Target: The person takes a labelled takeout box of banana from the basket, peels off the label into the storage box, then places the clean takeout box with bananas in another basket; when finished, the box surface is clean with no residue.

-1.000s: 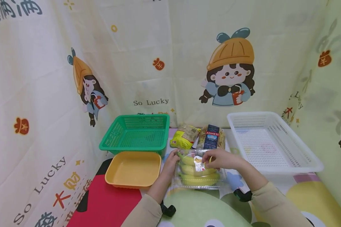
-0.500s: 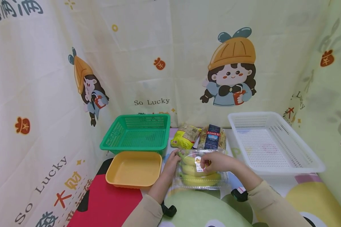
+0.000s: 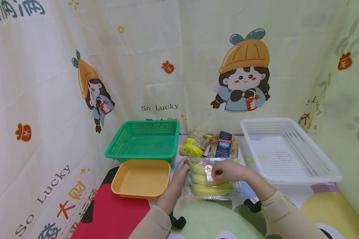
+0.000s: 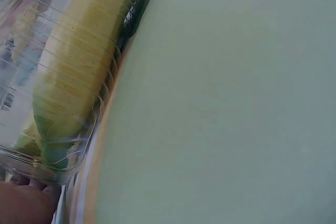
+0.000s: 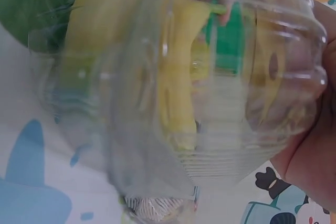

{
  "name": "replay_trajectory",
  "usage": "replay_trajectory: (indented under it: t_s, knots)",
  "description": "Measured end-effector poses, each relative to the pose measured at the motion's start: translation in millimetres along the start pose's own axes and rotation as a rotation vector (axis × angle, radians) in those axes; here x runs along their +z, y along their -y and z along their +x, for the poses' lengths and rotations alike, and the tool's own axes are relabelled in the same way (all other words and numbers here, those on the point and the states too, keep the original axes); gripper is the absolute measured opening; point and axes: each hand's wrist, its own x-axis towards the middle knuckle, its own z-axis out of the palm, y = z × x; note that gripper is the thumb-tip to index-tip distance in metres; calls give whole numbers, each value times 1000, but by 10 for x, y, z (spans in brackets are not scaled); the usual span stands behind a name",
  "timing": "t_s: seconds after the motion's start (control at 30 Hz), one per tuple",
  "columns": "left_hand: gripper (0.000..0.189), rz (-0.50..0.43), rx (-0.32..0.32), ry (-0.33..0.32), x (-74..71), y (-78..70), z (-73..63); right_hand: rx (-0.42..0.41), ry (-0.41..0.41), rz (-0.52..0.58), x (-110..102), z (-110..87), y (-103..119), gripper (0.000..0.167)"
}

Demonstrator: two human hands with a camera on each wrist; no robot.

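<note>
A clear plastic box of bananas lies in front of me, with a white label on its lid. My left hand grips the box at its left side; in the left wrist view those fingers sit at the box's end, partly hidden. Over the lid, my right hand has thumb and forefinger curled together, pinching at the label's right edge. The right wrist view looks through the clear wall of the box, with my right hand behind it.
Behind the box lie a yellow bag and an AGNESI pasta bag. On the left, a green basket stands behind an orange-yellow tray. A white basket stands at right. Printed cloth walls surround the table.
The right hand has shifted slightly left over the label, its thumb and forefinger drawing closer together. The left hand and the box have hardly moved.
</note>
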Motion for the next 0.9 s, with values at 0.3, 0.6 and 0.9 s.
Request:
replay_trajectory:
  t_s: [0.3,0.6,0.9]
  knots:
    - [56,11,-7,-4,3,-6,6,114,31,213,-1,-8,-22,11]
    - [57,9,-8,1,5,-7,-20,156,33,312,-10,-29,-59,4]
    - [57,15,-1,-3,-6,7,-27,135,48,291,1,-12,-44,4]
